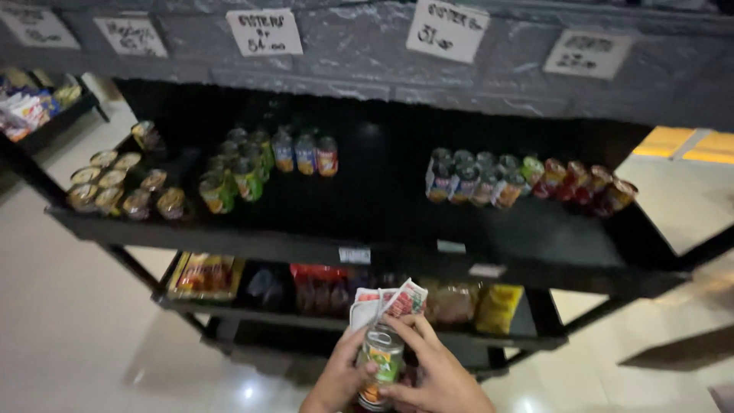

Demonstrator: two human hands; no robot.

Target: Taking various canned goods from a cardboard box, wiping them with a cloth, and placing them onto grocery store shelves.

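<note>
My left hand (337,380) and my right hand (436,375) meet low in the middle of the view, both wrapped around a small can (380,362) with a green and orange label. Between the fingers of my right hand, folded banknotes (391,300) in red and white stick up above the can. Both hands are in front of a black metal shelf unit (397,256), below its middle shelf.
The middle shelf holds groups of cans: gold-lidded ones (115,187) at left, green-labelled ones (237,172) in the centre, mixed ones (527,183) at right. Packets (205,275) and a yellow bag (498,307) lie on the lower shelf. White paper signs (264,32) hang above. Pale glossy floor surrounds the unit.
</note>
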